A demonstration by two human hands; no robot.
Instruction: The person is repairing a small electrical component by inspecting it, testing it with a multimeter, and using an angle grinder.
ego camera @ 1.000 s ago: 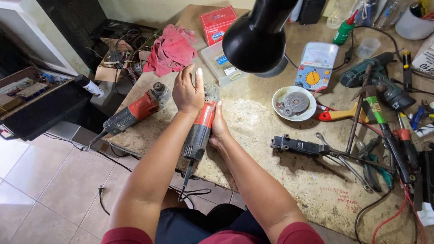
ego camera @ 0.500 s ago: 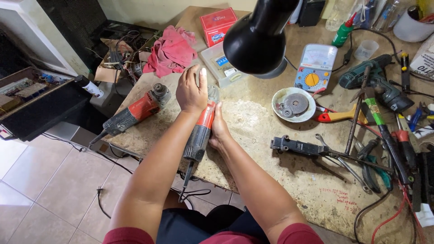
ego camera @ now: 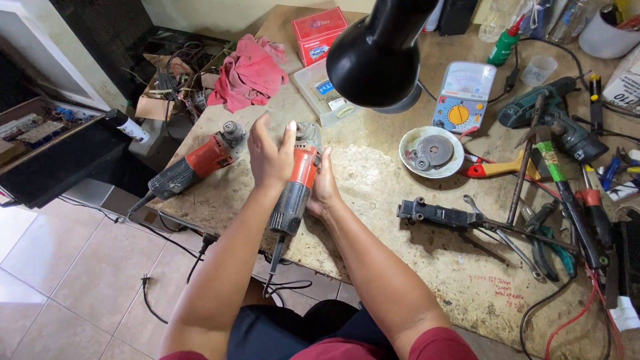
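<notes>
A single head-worn camera looks steeply down from above the near edge of the workbench (ego camera: 373, 173), close over the person's forearms, facing its far edge; floor shows left.

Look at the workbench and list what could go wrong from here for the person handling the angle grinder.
1. The angle grinder is held between the left hand and right hand near the bench edge; it could slip and fall.
2. Its cord hangs down by the person's legs and could snag.
3. The second angle grinder lies beside the left hand, close to the edge, and might be knocked off.
</notes>
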